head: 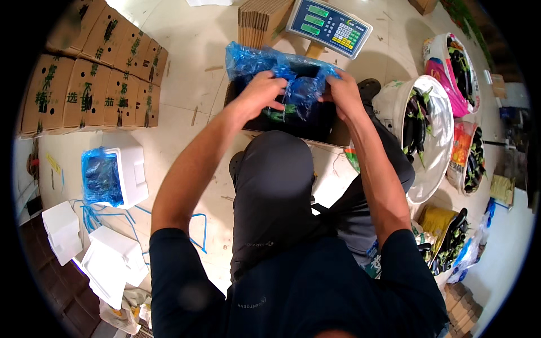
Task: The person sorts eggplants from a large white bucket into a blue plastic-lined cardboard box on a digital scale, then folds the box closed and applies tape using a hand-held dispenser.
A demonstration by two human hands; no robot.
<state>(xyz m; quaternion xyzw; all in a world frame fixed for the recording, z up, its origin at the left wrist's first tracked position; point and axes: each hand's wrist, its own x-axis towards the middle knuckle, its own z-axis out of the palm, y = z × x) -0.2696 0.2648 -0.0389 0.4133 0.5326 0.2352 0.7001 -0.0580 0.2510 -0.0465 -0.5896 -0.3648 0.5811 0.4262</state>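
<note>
Before my knees is a cardboard box (343, 134), with blue plastic film (249, 59) lining it and spilling over its far side. My left hand (264, 93) is at the film on the left, thumb and fingers spread; whether it pinches the film is hard to tell. On the right, my right hand (343, 91) has the film's edge between its fingers. Dark eggplants with green stems (281, 110) show partly under the film; the rest of the box's inside is dark. Just beyond the box stands a weighing scale's display panel (329, 27), its numbers lit.
Printed cartons (88, 91) are stacked at the left, with white foam boxes (133, 177) and blue straps (205, 232) nearer. A large white sack of eggplants (433, 169) stands at the right beside several smaller bags. Flattened cardboard (262, 21) stands beyond the box.
</note>
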